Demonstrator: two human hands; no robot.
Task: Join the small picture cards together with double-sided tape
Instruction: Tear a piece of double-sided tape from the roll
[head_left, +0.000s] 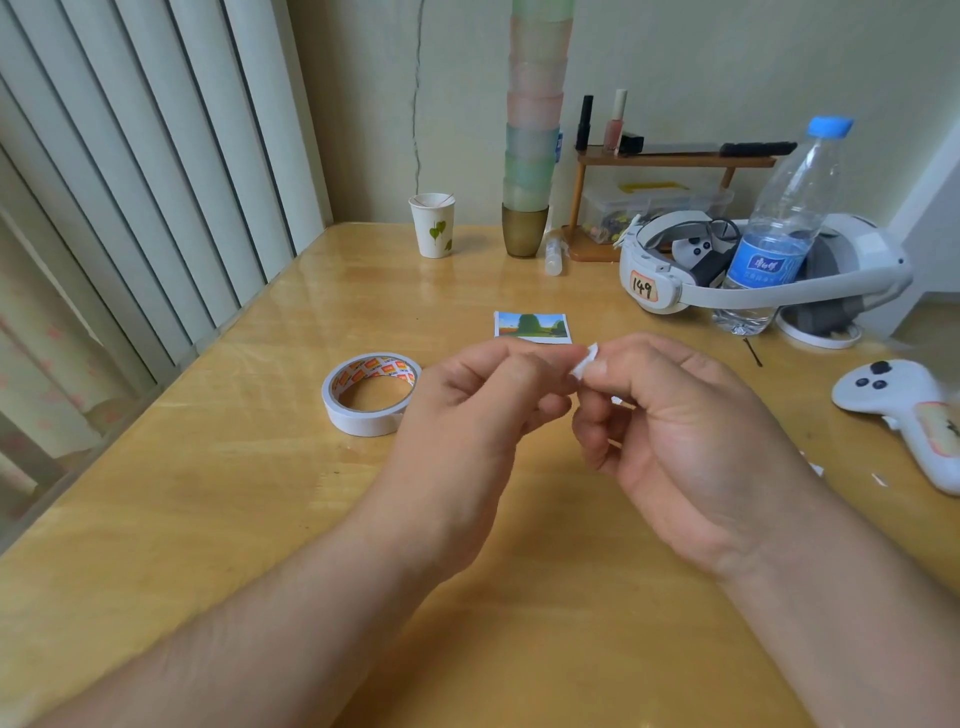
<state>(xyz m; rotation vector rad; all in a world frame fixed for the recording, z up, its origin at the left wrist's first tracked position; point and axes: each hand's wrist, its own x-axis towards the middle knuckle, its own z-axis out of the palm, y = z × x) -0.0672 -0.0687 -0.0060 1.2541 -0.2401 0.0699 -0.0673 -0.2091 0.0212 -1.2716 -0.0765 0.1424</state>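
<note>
— Just in front of the picture card (532, 326), what are your hands doing?
— Your left hand (467, 431) and right hand (675, 436) meet, both pinching a small white tape piece (586, 359) between fingertips.
— And the double-sided tape roll (370, 392)?
— It lies flat left of the card, near your left hand, on the wooden table (208, 493).

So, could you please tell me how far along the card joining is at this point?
Early. Done: a small white piece, probably tape, appears torn from the tape roll, which lies on the table. In hand: left hand and right hand pinch that piece together. Left: one picture card lies alone, nothing visibly stuck to it; no second card shows.
</note>
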